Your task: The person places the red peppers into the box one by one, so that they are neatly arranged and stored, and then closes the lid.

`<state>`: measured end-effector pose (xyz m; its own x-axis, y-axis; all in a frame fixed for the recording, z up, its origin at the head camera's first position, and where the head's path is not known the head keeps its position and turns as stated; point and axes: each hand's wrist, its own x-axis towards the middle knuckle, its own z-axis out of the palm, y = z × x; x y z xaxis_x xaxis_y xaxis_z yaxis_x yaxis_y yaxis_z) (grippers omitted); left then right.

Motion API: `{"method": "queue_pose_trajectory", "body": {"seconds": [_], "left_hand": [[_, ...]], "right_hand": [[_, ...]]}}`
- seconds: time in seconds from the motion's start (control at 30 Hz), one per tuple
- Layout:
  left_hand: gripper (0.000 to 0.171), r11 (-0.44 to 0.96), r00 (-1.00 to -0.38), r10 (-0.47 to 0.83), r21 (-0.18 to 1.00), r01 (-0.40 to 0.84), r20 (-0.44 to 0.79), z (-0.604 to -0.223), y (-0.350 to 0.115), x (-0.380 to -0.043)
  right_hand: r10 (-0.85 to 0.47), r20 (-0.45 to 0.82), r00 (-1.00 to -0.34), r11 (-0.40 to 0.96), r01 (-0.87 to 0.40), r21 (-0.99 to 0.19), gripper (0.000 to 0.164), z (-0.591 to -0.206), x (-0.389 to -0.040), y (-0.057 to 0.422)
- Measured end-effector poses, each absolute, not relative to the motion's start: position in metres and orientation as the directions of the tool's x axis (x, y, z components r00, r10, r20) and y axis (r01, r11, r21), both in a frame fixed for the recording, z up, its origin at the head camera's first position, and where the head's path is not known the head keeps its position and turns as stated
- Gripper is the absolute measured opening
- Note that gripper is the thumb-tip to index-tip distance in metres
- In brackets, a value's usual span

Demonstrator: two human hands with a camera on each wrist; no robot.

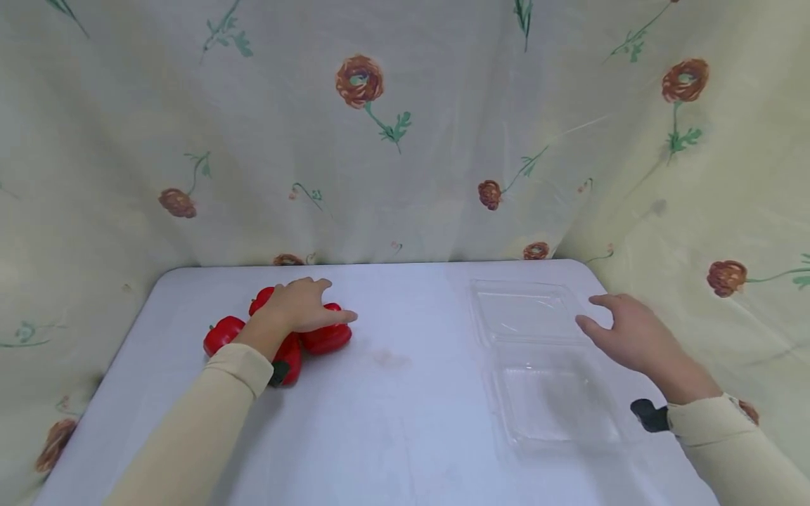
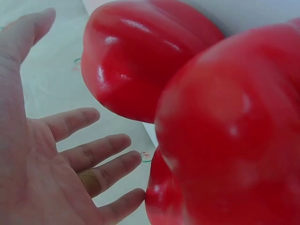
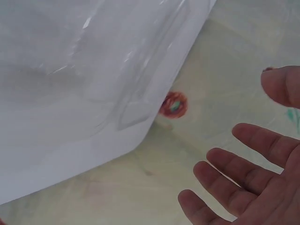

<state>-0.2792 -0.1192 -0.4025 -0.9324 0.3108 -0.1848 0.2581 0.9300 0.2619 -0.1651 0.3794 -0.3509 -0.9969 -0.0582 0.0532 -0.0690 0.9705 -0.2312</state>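
Several red bell peppers lie grouped on the left of the table, one pepper [image 1: 223, 334] at the group's left and another pepper [image 1: 326, 340] at its right. Over them hovers my left hand [image 1: 296, 306], thumb and fingers spread, holding nothing. In the left wrist view its fingers [image 2: 101, 150] extend beside a large pepper [image 2: 225, 126]; whether the little fingertip touches a pepper, I cannot tell. A clear plastic clamshell container [image 1: 557, 444] lies unfolded on the right, lid part farther back. Just right of it my right hand [image 1: 642, 341] is held in the air, fingers apart and holding nothing.
The white table [image 1: 411, 407] has rounded back corners. A flower-patterned curtain [image 1: 430, 161] hangs behind it and along both sides, close to the right edge beyond the container. A faint stain [image 1: 389, 360] marks the tabletop right of the peppers.
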Motion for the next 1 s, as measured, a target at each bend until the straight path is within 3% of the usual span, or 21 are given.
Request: {"method": "queue_pose_trajectory", "body": {"seconds": [0.27, 0.67, 1.0], "left_hand": [[0.101, 0.938, -0.926, 0.305, 0.240, 0.252, -0.221, -0.401, -0.115, -0.277], [0.100, 0.934, -0.910, 0.332, 0.218, 0.282, -0.248, -0.401, -0.108, -0.274], [0.091, 0.947, -0.912, 0.289, 0.227, 0.228, -0.289, -0.404, -0.105, -0.273]], "right_hand": [[0.043, -0.064, -0.997, 0.975, 0.056, -0.217, 0.063, -0.373, -0.137, 0.430], [0.149, -0.311, -0.939, 0.928, 0.241, -0.284, 0.085, -0.402, -0.106, 0.470], [0.100, -0.328, -0.939, 0.891, 0.231, -0.390, 0.059, -0.426, -0.099, 0.467]]}}
